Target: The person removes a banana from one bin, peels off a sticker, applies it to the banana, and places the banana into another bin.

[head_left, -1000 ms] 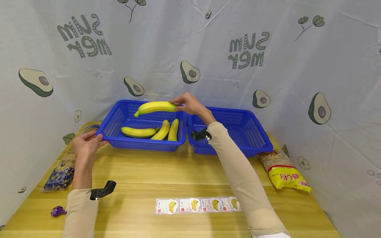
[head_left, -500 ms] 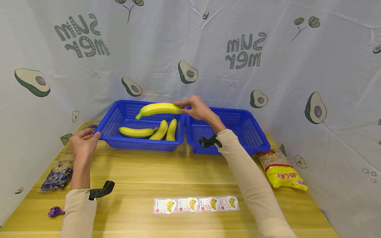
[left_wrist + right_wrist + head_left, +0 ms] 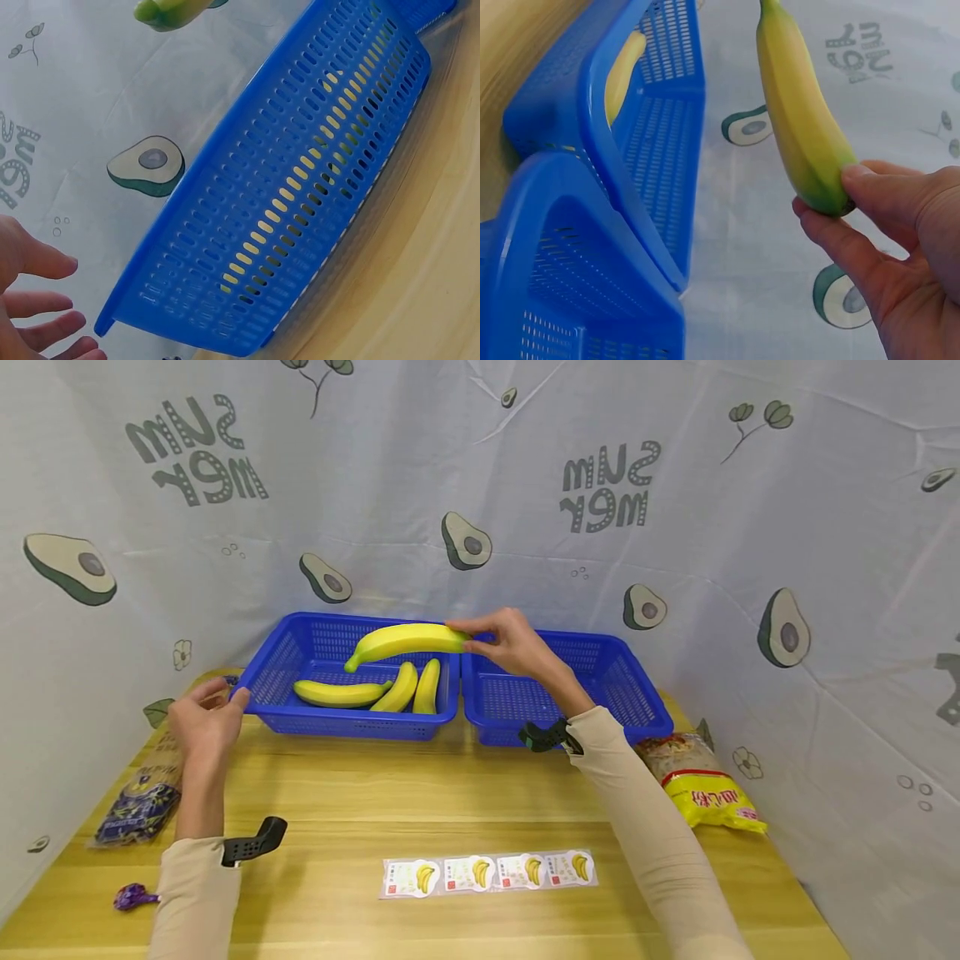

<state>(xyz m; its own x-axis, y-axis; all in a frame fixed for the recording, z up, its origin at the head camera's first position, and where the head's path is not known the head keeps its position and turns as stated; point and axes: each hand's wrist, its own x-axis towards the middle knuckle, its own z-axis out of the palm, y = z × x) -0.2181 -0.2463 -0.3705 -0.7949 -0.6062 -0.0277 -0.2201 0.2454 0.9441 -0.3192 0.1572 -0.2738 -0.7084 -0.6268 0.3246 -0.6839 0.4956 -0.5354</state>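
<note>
the banana (image 3: 408,642) pinched in my right hand (image 3: 513,643) looks smooth and slightly glossy. the two blue baskets (image 3: 300,672) are perforated plastic with a light sheen. the table (image 3: 420,793) is pale wood grain, matt. the noodle bag (image 3: 708,785) is shiny plastic film; the backdrop (image 3: 675,527) is creased cloth.

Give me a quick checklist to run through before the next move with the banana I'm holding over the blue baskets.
1. Right hand has a grip on the yellow banana: ok, pinched at one end.
2. Banana clear of the left blue plastic basket: ok, held above the rim.
3. Right blue plastic basket has room: ok, nothing seen inside.
4. Left hand steadying the left basket: not ok, fingers open beside its corner, apart.
5. Three yellow bananas lying in the left basket: ok.
6. Strip of banana stickers on the wooden table: ok, lying flat.
</note>
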